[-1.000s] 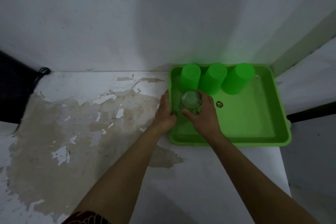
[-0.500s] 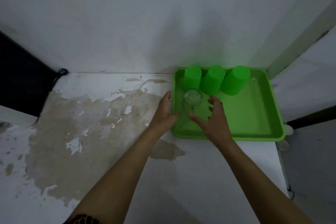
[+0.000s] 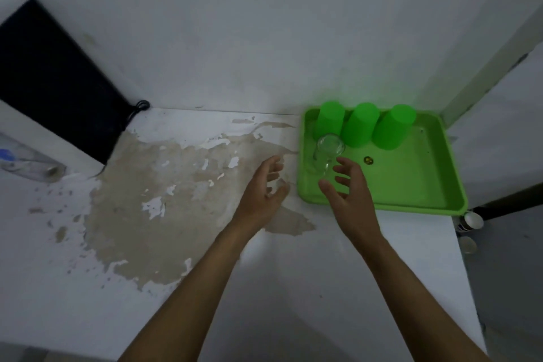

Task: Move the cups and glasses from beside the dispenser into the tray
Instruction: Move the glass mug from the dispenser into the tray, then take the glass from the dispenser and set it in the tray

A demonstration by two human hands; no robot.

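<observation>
Clear drinking glass [image 3: 328,153] stands in the bright green plastic tray [image 3: 411,185], near the tray's left wall and just in front of the leftmost of three green plastic cups [image 3: 331,119]. The cups sit inverted in a row along the tray's back wall, probably to keep the front of the tray free.

Glass orientation: long axis roughly vertical. One circular end faces up; whether that end is the mouth or the base cannot be told.

Left hand [image 3: 261,188]: fingers loosely spread, empty, over the peeling white worktop [image 3: 176,185] just outside the tray's left edge.

Right hand [image 3: 346,185]: fingers spread, empty, over the tray's front-left corner, close to the glass. Contact cannot be told, but no grip shows.

Judgement: glass placed; hands free for the next item.
</observation>
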